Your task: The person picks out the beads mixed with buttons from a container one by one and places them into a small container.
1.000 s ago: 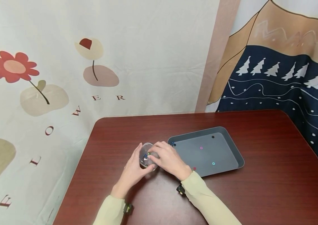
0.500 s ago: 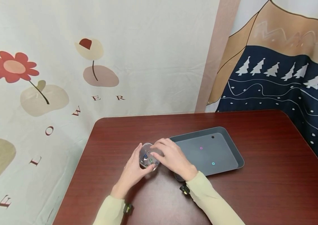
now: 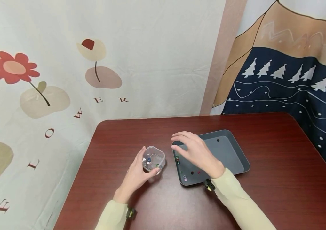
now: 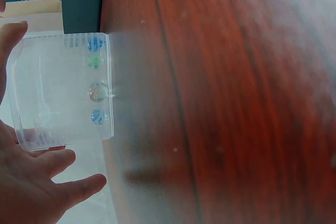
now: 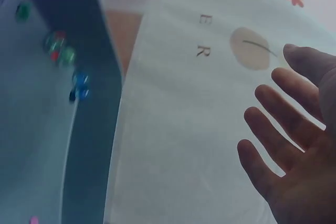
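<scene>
My left hand (image 3: 135, 175) grips a small clear plastic box (image 3: 157, 155) on the table, thumb at the near side and fingers along the left. Through its wall in the left wrist view, several glass marbles (image 4: 97, 92), blue, green and multicoloured, sit at the bottom. My right hand (image 3: 198, 155) hovers over the left part of a grey tray (image 3: 236, 156), holding nothing. Its fingers are spread and relaxed in the right wrist view. Along the tray's left side lie several glass marbles (image 5: 67, 55). My right hand hides part of the tray.
A dark ring (image 3: 218, 140) and a small red ring (image 3: 199, 172) lie in the tray along with other tiny pieces. The reddish-brown table (image 3: 278, 153) reaches back to a printed curtain (image 3: 163, 64).
My right hand has moved away from the box, rightward over the tray, and its fingers have opened. My left hand stays on the box.
</scene>
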Tool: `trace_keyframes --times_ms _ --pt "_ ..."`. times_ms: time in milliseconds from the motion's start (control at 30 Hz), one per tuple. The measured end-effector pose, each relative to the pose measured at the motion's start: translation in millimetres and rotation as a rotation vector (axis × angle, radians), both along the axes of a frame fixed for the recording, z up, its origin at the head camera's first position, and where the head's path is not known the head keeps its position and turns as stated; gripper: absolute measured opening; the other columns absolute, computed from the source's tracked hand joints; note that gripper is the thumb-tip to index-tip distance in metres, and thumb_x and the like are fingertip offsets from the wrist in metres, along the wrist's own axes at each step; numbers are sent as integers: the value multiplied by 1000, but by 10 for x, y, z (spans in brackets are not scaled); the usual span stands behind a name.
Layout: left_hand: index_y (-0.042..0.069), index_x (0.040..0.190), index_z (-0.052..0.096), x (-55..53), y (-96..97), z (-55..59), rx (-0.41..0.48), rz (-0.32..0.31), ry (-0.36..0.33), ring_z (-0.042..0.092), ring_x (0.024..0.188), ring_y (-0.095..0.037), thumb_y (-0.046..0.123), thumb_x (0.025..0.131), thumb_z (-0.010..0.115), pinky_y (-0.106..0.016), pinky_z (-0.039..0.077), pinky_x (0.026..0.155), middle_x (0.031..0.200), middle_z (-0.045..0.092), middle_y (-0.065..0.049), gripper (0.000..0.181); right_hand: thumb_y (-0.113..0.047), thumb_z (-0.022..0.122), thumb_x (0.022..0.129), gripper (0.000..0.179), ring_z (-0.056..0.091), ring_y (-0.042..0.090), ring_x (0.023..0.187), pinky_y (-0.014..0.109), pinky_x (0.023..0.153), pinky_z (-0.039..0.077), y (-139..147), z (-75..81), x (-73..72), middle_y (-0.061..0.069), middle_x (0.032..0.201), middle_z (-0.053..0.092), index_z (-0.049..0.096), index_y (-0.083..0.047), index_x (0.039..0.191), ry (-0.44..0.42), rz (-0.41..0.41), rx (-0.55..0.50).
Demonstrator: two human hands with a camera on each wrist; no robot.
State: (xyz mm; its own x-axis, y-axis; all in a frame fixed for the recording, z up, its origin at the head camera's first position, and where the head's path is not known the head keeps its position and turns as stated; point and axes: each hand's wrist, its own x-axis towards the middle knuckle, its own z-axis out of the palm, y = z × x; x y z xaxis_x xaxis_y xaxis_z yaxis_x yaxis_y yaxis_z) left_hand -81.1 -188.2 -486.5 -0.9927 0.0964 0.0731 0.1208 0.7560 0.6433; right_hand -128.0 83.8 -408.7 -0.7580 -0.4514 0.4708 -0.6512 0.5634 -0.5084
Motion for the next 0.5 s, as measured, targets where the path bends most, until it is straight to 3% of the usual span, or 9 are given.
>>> trace_keyframes --times_ms 300,500 --pt "8 162 31 -10 -4 -6 4 3 -12 52 137 -36 44 81 85 -61 45 105 166 35 -9 104 -23 81 92 29 63 23 120 45 99 52 202 -131 -234 3 127 69 76 -13 119 -44 59 150" --pt "10 163 29 -1 -1 5 -1 10 -20 52 137 -37 46 81 85 -62 45 105 166 35 -9 106 -25 83 90 38 60 25 123 49 103 49 239 -232 -320 4 131 67 75 -12 124 -132 113 260"
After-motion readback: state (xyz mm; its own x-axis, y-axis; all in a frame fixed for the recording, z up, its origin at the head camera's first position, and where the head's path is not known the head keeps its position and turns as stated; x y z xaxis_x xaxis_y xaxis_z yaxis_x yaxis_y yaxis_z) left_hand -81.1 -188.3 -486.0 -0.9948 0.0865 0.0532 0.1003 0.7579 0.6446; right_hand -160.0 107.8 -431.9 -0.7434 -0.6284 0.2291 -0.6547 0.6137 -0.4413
